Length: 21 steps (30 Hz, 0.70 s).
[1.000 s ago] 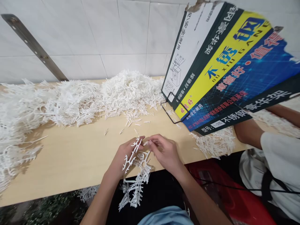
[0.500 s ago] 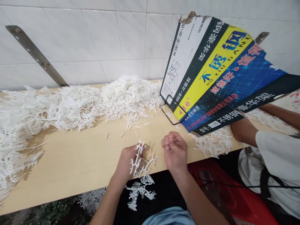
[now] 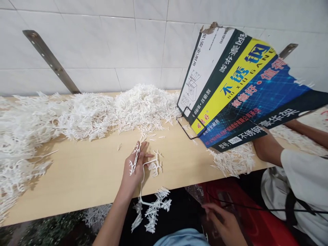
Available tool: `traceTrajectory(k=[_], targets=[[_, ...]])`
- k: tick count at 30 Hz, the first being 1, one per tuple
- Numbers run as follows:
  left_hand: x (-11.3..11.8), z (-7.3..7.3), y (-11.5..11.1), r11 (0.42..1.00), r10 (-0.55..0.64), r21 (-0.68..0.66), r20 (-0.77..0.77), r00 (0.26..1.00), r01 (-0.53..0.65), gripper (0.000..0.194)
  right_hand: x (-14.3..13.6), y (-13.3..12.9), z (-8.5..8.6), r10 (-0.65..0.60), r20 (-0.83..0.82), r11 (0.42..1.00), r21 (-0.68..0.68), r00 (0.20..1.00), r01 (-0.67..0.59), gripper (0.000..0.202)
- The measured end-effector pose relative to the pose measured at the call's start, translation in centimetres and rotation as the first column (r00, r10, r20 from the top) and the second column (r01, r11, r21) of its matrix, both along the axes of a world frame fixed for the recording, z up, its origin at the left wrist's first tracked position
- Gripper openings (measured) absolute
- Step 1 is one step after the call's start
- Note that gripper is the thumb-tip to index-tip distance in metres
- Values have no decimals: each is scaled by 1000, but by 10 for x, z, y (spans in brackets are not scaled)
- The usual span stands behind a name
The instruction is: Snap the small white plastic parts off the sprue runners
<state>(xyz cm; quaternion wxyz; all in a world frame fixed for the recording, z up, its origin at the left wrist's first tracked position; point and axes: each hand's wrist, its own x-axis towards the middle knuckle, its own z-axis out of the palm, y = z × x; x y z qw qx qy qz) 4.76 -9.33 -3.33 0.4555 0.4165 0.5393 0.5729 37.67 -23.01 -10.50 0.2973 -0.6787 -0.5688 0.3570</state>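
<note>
White branched plastic sprigs hang from my left hand (image 3: 137, 164), which is over the table's front part with its fingers closed on them. One sprig (image 3: 155, 163) sticks out to the right of the fingers, and a longer one (image 3: 156, 208) dangles past the table edge over my lap. My right hand (image 3: 221, 222) is low at the right, below the table edge, beside a clear plastic bag; its fingertips are close together, and what they hold, if anything, is too small to tell. Small loose white pieces (image 3: 151, 127) lie beyond my left hand.
A long heap of white sprigs (image 3: 84, 116) runs along the wall and down the left side of the wooden table (image 3: 89, 171). A printed cardboard sheet (image 3: 241, 89) stands at the right. Behind it are a person's arms (image 3: 269, 147) and more white pieces (image 3: 234, 159).
My right hand has dropped from above the table to below its edge. My left hand has moved slightly left and forward, and the sprigs now hang spread apart.
</note>
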Motion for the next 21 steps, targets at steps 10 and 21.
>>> traceTrajectory(k=[10,21], targets=[[-3,0,-5,999,7,-48,11,1000,-7,55,5,-26,-31,-195,354,908,419,915,31,27],[2,9,-13,980,191,65,-7,982,-190,44,-159,137,101,381,226,825,354,896,-440,7]])
